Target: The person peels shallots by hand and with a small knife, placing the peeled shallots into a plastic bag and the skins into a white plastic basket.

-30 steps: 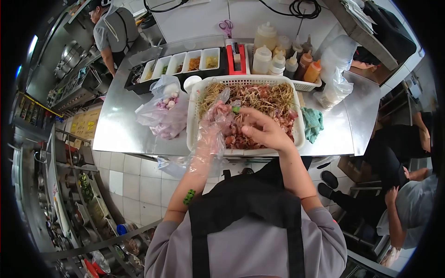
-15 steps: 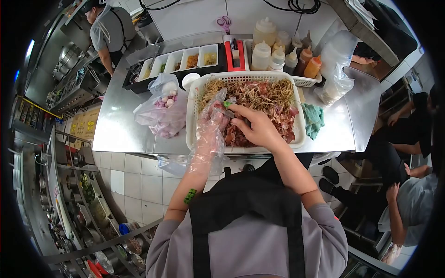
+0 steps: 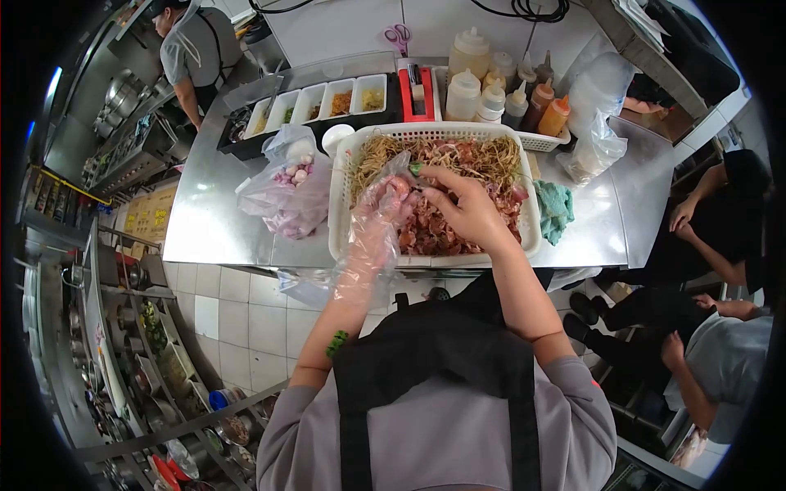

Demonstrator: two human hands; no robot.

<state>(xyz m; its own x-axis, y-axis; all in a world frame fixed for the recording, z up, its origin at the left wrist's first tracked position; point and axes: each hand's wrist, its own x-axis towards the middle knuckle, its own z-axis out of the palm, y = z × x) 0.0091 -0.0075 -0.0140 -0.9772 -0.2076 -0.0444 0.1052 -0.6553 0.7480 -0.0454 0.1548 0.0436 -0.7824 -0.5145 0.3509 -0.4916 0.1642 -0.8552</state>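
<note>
My left hand (image 3: 388, 203), in a loose clear plastic glove, is over the left-middle of a white perforated basket (image 3: 530, 214). Its fingers are curled, and the crinkled plastic hides what they hold, if anything. My bare right hand (image 3: 471, 211) reaches in from the right, its index finger and thumb at the left fingertips. A small green piece (image 3: 415, 168) shows at the tip of the right index finger, too small to name. Beneath both hands the basket holds chopped reddish meat (image 3: 446, 231) and light-brown stringy strands (image 3: 375, 154).
Left of the basket sits a plastic bag (image 3: 288, 196) of small purplish-white bulbs. Behind stand topping trays (image 3: 340, 100), a red tape dispenser (image 3: 417, 94) and squeeze bottles (image 3: 463, 94). A green cloth (image 3: 555, 211) lies at right. Other people are at left and right.
My right hand has shifted slightly right and down, and my left hand slightly right. The green piece has moved a little right and up. At right, the other people's arms have shifted.
</note>
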